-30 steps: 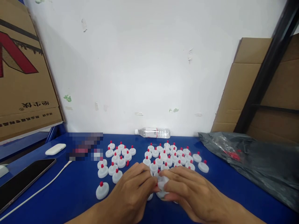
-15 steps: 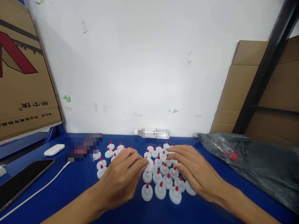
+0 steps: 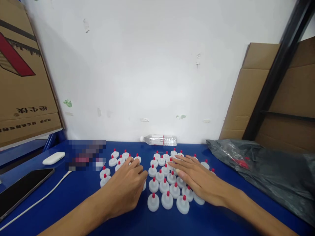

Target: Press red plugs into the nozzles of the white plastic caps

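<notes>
Many round white caps with red tips stand on the blue table (image 3: 137,223), in a left group and a larger right group. My left hand (image 3: 128,185) is over the left group, its fingers curled together and pointing down; a white cap (image 3: 144,186) shows partly beside it, and what the fingers hold is hidden. Over the right group rests my right hand (image 3: 197,180), fingers stretched forward and slightly apart, covering several caps. Near its thumb stands a white cap (image 3: 171,178). In front of both hands is another white cap (image 3: 153,203).
A clear bottle (image 3: 159,140) lies by the wall. On the left are a black phone (image 3: 24,190), a white case (image 3: 53,158), a white cable (image 3: 44,198) and a cardboard box (image 3: 29,82). A grey plastic bag (image 3: 270,173) covers the right side.
My left hand has moved left, away from the right group, and the white cap at its fingertips is out of sight. My right hand has flattened over the caps. The view has shifted slightly.
</notes>
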The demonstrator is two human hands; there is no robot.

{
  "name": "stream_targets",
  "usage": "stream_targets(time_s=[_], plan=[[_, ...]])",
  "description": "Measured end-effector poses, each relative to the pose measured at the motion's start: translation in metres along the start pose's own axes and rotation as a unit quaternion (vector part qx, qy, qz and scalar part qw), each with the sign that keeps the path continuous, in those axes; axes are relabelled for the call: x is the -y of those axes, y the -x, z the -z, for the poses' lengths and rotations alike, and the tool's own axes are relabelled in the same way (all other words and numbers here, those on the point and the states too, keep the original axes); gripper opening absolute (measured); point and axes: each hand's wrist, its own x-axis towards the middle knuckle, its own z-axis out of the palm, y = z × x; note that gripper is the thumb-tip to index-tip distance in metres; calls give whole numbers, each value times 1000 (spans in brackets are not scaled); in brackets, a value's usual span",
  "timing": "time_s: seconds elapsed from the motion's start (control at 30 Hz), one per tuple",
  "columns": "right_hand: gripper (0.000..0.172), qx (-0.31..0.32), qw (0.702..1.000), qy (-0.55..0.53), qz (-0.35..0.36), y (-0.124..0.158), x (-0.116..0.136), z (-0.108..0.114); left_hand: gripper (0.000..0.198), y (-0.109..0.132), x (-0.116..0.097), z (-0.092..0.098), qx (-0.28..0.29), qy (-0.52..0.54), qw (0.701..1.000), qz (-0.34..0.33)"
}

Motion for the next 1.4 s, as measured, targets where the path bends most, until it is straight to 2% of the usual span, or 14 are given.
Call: stream_targets(time_s=[0.07, 0.13, 0.23, 0.37, 0.5, 0.67, 0.8, 1.07, 1.3, 1.4], plan=[[57, -9, 1000, -5, 6, 0, 0, 0, 18, 0, 1, 0, 1, -1, 1000, 1], [56, -45, 999, -2, 21, 0, -2, 1, 19, 0, 2, 0, 2, 2, 1000, 2], [54, -139, 990, 6, 34, 0, -10, 4, 19, 0, 4, -2, 1, 5, 1000, 8], [42, -270, 963, 4, -11, 0, -27, 9, 17, 1, 4, -2, 5, 12, 1000, 8], [27, -341, 939, 30, -35, 0, -43, 12, 16, 1, 3, -2, 3, 13, 1000, 7], [20, -355, 929, 62, -78, -2, -62, 14, 19, 0, 2, -2, 7, 19, 1000, 9], [29, -338, 930, 55, -133, -1, -75, 16, 25, -2, 2, -1, 1, 23, 1000, 8], [24, -311, 931, 76, -176, -1, -99, 15, 25, -1, 4, 0, -30, 1, 1000, 4], [21, -292, 919, 125, -231, 4, -125, 13, 23, 0, 5, -3, -29, -4, 1000, 3], [18, -270, 925, 137, -228, 6, -128, 11, 23, 0, 5, -1, -23, -4, 1000, 2]])
